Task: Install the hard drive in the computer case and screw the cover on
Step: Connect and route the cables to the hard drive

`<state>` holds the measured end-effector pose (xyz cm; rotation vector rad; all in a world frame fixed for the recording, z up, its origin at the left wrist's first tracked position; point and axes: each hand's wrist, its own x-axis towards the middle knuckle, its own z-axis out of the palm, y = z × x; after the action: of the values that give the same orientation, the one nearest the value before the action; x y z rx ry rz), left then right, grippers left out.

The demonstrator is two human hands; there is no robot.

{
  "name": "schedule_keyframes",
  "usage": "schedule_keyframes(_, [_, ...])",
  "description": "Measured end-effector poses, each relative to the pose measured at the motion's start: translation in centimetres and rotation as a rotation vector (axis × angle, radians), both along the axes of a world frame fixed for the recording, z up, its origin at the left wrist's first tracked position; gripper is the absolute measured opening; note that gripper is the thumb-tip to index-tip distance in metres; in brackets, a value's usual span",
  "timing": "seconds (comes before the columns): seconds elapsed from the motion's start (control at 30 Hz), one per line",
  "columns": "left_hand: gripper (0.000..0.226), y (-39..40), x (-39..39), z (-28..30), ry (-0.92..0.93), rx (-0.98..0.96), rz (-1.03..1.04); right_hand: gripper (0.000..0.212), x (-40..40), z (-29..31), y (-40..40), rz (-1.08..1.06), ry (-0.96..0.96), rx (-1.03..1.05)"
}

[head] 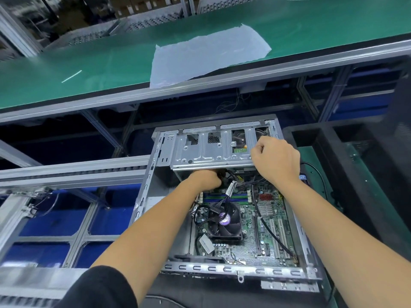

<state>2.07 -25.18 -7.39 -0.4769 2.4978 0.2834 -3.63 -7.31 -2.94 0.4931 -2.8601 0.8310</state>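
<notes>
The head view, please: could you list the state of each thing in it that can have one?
computer case: open, side cover off, motherboard exposed.
drive cage: tilted up at its near edge, a drive partly visible through its cutouts.
left hand: reaching under the cage among the cables; fingers hidden.
right hand: closed on the cage's right near edge.
CPU fan: appears still, cables draped over it.
plastic sheet: lying flat on the green conveyor belt.
</notes>
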Motion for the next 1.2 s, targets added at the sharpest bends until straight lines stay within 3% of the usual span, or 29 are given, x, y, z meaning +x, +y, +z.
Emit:
schedule_keyframes(0.47, [0.029,-0.1,0.8,0.5,0.178,-0.046,-0.088,0.021,-0.1,-0.2,-0.1,-0.011,0.016,0.005])
schedule_keyframes(0.77, [0.025,0.5,-0.4,0.3,0.025,0.032,0.070,0.021,-0.2,-0.3,-0.1,-0.019,0.021,0.029])
schedule_keyframes(0.97, [0.022,0.5,0.1,0.5,0.119,-0.011,0.077,0.022,-0.2,-0.3,-0.1,-0.021,0.026,0.037])
schedule_keyframes(1.2, [0.033,0.6,0.9,0.7,0.093,-0.053,0.011,0.021,-0.2,-0.3,-0.2,-0.023,0.027,0.030])
